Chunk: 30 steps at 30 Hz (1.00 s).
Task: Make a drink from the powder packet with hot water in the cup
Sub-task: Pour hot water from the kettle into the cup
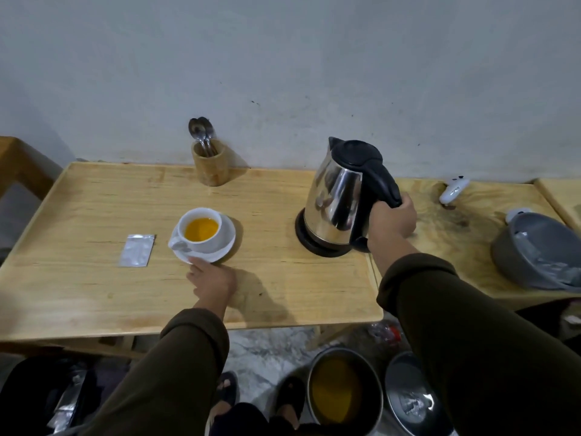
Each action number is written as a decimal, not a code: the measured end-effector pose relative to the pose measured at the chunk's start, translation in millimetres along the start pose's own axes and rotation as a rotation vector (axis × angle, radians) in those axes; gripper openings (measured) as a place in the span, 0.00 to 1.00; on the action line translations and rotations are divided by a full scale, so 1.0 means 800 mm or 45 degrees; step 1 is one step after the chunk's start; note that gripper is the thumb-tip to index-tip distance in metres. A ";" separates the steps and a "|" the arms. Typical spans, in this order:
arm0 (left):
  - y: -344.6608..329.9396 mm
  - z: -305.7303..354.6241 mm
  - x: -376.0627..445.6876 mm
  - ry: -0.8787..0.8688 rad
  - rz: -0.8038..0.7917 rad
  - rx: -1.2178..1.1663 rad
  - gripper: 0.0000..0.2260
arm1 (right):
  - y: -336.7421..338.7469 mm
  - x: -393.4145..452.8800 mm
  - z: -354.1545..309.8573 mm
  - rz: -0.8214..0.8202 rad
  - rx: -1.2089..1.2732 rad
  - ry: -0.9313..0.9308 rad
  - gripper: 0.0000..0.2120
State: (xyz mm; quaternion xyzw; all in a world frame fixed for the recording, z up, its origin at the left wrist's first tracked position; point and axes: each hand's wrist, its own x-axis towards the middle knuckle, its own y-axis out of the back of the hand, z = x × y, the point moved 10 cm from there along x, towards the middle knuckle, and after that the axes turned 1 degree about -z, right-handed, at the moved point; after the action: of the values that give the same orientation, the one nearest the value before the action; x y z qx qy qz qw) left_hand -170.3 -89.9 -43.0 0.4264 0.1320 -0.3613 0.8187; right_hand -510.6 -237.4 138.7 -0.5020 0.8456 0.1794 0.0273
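A white cup [201, 229] with orange liquid stands on a white saucer [224, 247] near the middle of the wooden table [94, 294]. A silver powder packet [136, 250] lies flat to its left. My left hand [212, 283] rests on the table with fingertips touching the saucer's near rim. My right hand [391, 221] grips the black handle of the steel kettle [339, 199], which sits tilted slightly over its black base [314, 245].
A wooden holder [210, 165] with spoons stands at the back by the wall. A grey bowl [540, 253] and a white controller [452, 190] lie on the right table. Pots [344, 390] and my feet are on the floor below.
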 end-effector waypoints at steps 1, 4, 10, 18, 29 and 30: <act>0.000 -0.001 0.000 0.020 0.010 -0.013 0.37 | 0.002 0.002 0.004 0.014 0.023 -0.020 0.15; -0.003 0.002 0.001 0.026 0.029 0.019 0.37 | 0.003 0.009 0.011 0.021 0.052 -0.040 0.20; -0.006 0.002 0.002 0.070 0.061 0.050 0.37 | -0.006 0.015 0.018 -0.040 0.054 -0.030 0.15; -0.007 0.005 -0.002 0.066 0.041 0.060 0.39 | -0.007 0.014 0.018 -0.085 -0.023 0.058 0.12; -0.005 0.004 -0.002 -0.004 -0.005 -0.040 0.39 | -0.001 0.001 0.037 -0.054 -0.072 0.070 0.11; -0.004 0.003 -0.002 -0.013 -0.001 -0.053 0.39 | -0.001 0.001 0.037 -0.055 -0.075 0.074 0.11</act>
State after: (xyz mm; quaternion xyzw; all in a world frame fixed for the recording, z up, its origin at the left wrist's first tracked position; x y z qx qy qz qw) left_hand -173.6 -92.4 -42.7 0.4074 0.1355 -0.3610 0.8279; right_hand -514.5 -229.0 111.0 -0.5257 0.8294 0.1890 -0.0082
